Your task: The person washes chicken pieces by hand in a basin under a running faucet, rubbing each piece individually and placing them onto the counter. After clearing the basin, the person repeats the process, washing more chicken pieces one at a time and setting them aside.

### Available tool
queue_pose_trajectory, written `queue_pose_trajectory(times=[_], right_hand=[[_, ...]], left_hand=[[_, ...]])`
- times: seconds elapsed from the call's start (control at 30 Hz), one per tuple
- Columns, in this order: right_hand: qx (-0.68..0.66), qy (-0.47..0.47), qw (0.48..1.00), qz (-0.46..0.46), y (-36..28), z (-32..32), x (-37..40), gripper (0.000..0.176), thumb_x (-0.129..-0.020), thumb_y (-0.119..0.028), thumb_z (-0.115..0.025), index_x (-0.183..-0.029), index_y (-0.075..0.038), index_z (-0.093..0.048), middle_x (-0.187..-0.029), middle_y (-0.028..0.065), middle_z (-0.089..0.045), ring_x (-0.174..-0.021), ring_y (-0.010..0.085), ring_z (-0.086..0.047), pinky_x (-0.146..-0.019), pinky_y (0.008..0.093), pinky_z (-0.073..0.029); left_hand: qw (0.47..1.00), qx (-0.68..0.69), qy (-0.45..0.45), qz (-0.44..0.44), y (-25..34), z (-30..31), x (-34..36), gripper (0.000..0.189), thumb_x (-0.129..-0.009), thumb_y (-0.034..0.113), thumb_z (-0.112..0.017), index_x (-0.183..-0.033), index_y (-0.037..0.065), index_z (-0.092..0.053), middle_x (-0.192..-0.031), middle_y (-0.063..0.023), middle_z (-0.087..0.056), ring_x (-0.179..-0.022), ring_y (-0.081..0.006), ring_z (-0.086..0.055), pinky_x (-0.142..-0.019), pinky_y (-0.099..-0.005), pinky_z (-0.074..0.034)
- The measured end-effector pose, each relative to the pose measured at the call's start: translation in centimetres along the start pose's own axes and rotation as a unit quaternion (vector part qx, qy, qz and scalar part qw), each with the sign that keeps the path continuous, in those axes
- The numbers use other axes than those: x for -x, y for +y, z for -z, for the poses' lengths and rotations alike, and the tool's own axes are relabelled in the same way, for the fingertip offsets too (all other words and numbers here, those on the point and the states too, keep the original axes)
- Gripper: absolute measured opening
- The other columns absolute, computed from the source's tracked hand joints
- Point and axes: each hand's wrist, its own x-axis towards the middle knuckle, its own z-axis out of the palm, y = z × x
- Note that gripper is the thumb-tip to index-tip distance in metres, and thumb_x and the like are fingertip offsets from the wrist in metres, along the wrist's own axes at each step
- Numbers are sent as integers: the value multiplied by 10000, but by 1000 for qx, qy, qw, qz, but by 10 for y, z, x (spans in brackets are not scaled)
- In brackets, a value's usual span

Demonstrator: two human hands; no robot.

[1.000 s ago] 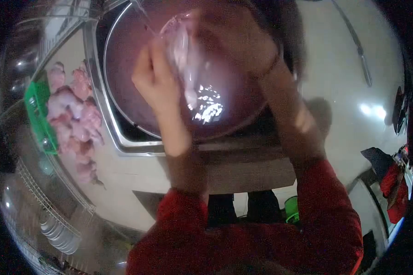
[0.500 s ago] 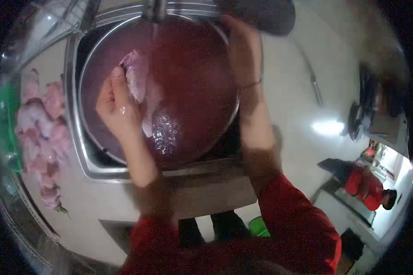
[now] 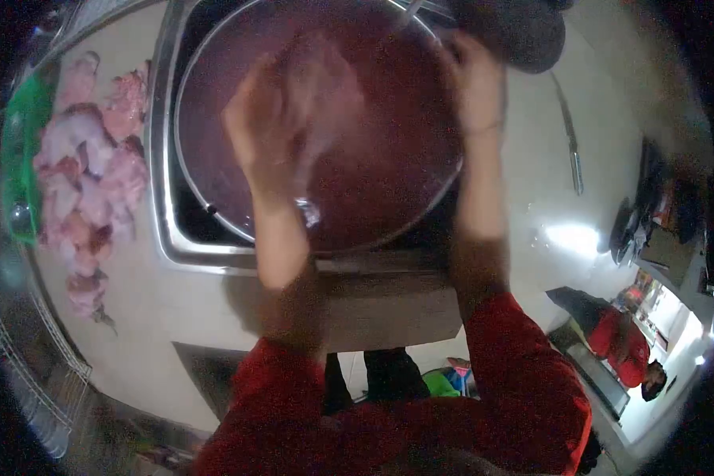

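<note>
Showing blurred, pale meat piece [image 3: 325,87] within basin [image 3: 179,151] of reddish water [image 3: 397,174], immediately right of left hand [image 3: 258,123] | left grip: cannot tell, motion blur | right hand [image 3: 476,83]: at basin's right rim, fingers bent, hold cannot be told.

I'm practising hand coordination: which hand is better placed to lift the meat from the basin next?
Probably the left hand: it is at the pale meat in the basin, though blur hides its exact grip. The right hand is by the basin's right rim, apart from the meat.
</note>
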Motion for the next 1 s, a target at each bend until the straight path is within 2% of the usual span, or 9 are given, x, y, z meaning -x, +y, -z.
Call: queue_pose_trajectory(times=[0.07,0.17,0.3,0.4,0.5,0.57,0.67,0.77,1.0], right_hand=[[-33,-27,995,-85,1,3,4,275,-903,-274,-643,-1077,-68,-700,-1047,180,-680,-1002,332,-644,-837,378,-502],[-2,30,999,-34,1,-2,3,282,-915,-267,-614,-1050,-31,-690,-1064,178,-679,-989,340,-643,-847,396,-501],[-173,-13,980,100,-67,4,18,263,-909,-196,-594,-1119,-48,-654,-1047,176,-682,-934,342,-656,-849,404,-514],[-360,-53,931,35,-106,6,26,261,-904,-214,-589,-1103,-58,-653,-991,187,-684,-853,349,-669,-804,416,-530],[-285,-70,956,11,-95,2,32,270,-913,-270,-572,-1060,-57,-647,-963,205,-672,-844,385,-659,-788,462,-531],[-268,-105,958,-4,-90,-1,38,304,-923,-322,-570,-1052,-55,-641,-999,215,-667,-902,416,-642,-825,487,-521],[-192,-37,979,57,-86,-9,39,266,-887,-218,-571,-1092,-63,-639,-916,147,-685,-873,312,-666,-821,418,-524],[-209,28,976,47,-72,-19,35,306,-892,-270,-590,-1122,-73,-634,-966,133,-689,-924,293,-658,-858,383,-515],[-342,-101,934,-8,-63,-5,33,293,-915,-308,-597,-1079,-71,-651,-998,149,-686,-929,290,-663,-851,385,-522]], left_hand=[[988,143,44,35,-2,-3,-4,440,-980,254,-449,-1275,-57,-547,-1249,-167,-600,-1121,-283,-584,-984,-451,-472],[998,6,-19,57,-6,9,-5,573,-960,414,-499,-1391,41,-437,-1431,-136,-445,-1293,-308,-468,-1017,-472,-459],[997,-48,-41,41,-6,11,-8,490,-958,342,-530,-1334,29,-507,-1353,-145,-527,-1209,-310,-542,-978,-460,-485],[922,-378,-79,-21,-5,17,-18,388,-958,264,-546,-1240,0,-579,-1186,-128,-626,-1039,-241,-629,-898,-388,-527],[960,-264,-79,51,5,-2,-5,301,-952,215,-561,-1140,-10,-631,-953,-68,-658,-819,-134,-621,-689,-263,-518],[934,-329,-131,-37,5,4,-10,284,-946,232,-586,-1086,-7,-647,-849,-12,-616,-725,-61,-550,-554,-196,-417],[936,-345,-66,-33,7,-8,-2,283,-925,238,-614,-1070,0,-661,-805,2,-601,-669,-54,-501,-511,-185,-336],[943,-334,4,2,9,-21,8,312,-908,236,-622,-1092,-14,-650,-819,-7,-593,-633,-53,-481,-508,-194,-347],[944,-327,-42,-5,-4,-3,-5,306,-902,170,-603,-1153,-2,-638,-885,-36,-610,-740,-88,-526,-646,-239,-428]])
